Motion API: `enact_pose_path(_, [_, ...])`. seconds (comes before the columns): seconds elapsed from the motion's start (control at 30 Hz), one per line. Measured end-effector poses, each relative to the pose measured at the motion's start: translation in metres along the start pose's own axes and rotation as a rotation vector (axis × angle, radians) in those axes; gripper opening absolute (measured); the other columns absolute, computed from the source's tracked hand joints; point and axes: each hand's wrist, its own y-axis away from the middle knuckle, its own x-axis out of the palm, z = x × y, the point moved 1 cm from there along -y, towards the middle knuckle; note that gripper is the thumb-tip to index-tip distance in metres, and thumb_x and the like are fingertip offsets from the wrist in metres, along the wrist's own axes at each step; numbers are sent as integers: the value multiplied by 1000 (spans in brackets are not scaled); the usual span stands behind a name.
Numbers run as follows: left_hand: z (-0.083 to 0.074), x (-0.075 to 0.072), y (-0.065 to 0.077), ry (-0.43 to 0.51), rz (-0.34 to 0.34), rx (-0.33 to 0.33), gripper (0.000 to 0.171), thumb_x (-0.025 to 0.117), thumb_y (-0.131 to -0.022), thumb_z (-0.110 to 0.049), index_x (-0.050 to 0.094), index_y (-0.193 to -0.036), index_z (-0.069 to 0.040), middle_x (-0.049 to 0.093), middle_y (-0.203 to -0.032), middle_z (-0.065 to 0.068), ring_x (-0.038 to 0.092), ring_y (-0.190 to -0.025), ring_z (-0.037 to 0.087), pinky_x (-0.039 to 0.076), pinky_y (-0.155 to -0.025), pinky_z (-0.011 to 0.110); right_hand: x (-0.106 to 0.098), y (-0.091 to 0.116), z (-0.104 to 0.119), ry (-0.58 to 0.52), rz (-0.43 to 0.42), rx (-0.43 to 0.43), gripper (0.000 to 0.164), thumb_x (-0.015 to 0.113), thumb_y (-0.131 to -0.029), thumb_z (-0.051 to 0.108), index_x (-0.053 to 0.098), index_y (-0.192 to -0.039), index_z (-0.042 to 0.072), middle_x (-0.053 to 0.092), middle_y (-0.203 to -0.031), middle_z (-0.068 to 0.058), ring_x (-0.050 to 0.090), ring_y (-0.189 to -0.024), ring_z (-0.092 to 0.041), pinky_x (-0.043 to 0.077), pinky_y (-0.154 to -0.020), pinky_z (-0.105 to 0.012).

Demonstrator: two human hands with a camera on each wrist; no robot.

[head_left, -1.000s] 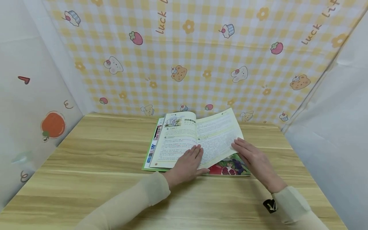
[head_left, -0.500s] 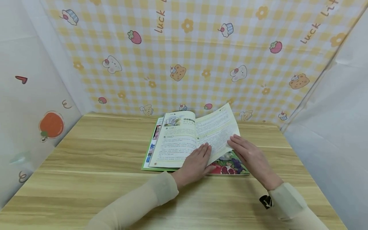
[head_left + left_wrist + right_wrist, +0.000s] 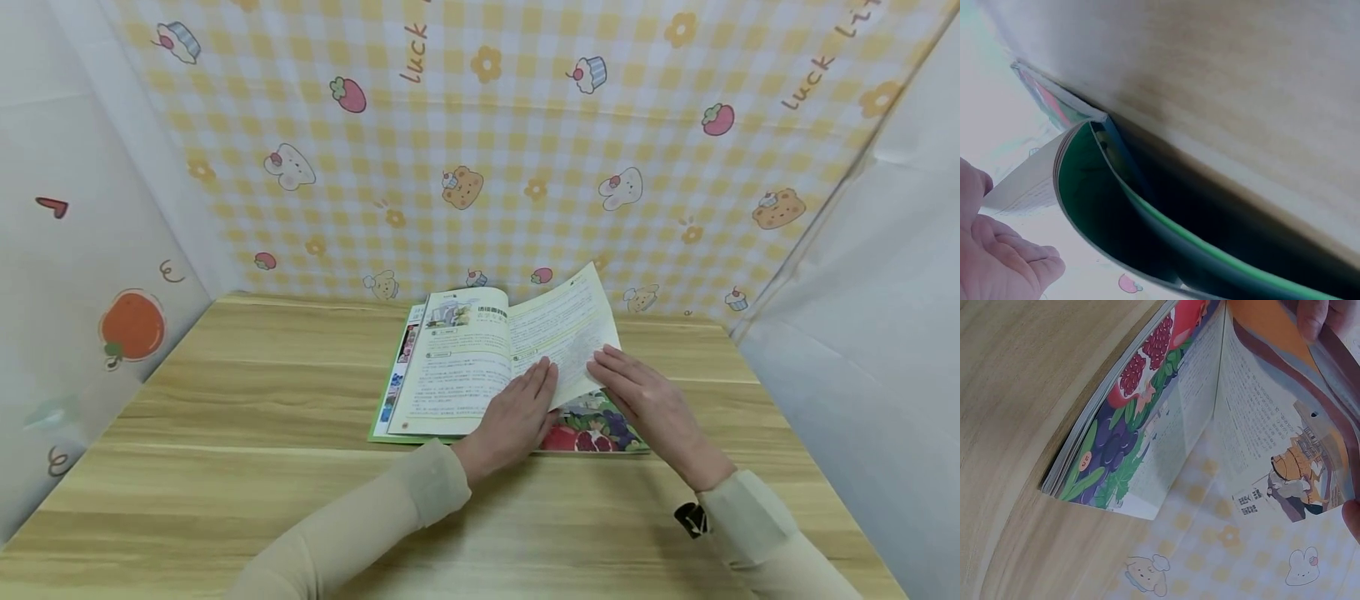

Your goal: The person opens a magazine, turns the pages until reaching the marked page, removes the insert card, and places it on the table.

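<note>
An open magazine (image 3: 461,375) with printed text lies near the back of the table. My left hand (image 3: 513,417) rests with nearly straight fingers on the inner part of its right leaf, beside the gutter. My right hand (image 3: 652,408) holds that leaf (image 3: 570,333) by its outer edge, fingers over the printed face, and the leaf stands tilted up. Beneath it shows a page with a pomegranate and grapes (image 3: 592,429). The right wrist view shows the lifted leaf's back (image 3: 1279,425), with a fingertip (image 3: 1352,519) at its edge. In the left wrist view, fingers (image 3: 1016,256) are near the curved pages.
Green edging and small photos (image 3: 393,392) stick out at the magazine's left side. Behind the wooden table (image 3: 285,400) hangs a yellow checked cloth (image 3: 480,150) with cartoon prints. White sheets stand to the left and right (image 3: 892,317).
My left hand has slid to the right over the page. My right hand has moved left and slightly away from me, and the leaf's outer edge has risen, uncovering more of the fruit page.
</note>
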Motion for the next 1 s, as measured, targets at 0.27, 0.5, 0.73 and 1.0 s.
enact_pose_path(0.27, [4,-5,-1,-57,-82,19,60,49,-102,-31,33,-150,2,39,-155,16,41,-144,24,39,-115,32,1,-3,1,-19,32,-25,49,80,-67,-6,70,-115,-2,69,-120,-19,64,-115,-36,54,-90,-47])
enact_pose_path(0.5, [11,-6,4,-8,-123,16,58,53,-101,-25,35,-148,4,41,-153,19,43,-142,26,39,-114,33,4,-2,1,-41,-12,-50,42,76,-76,-2,68,-117,-2,68,-122,-19,63,-114,-37,51,-97,-40])
enact_pose_path(0.73, [33,-6,11,115,-184,-49,55,51,-100,-12,32,-148,8,41,-151,23,44,-140,31,43,-111,39,4,13,-12,-104,-114,-2,34,55,-99,20,65,-121,-5,65,-121,-23,62,-110,-39,36,-110,-16])
enact_pose_path(1.0, [63,-9,19,224,-116,-225,62,45,-101,-7,16,-154,2,35,-156,21,42,-141,32,44,-109,43,11,48,-28,-150,346,148,48,78,-78,9,64,-121,-8,63,-123,-29,63,-111,-46,54,-88,-53])
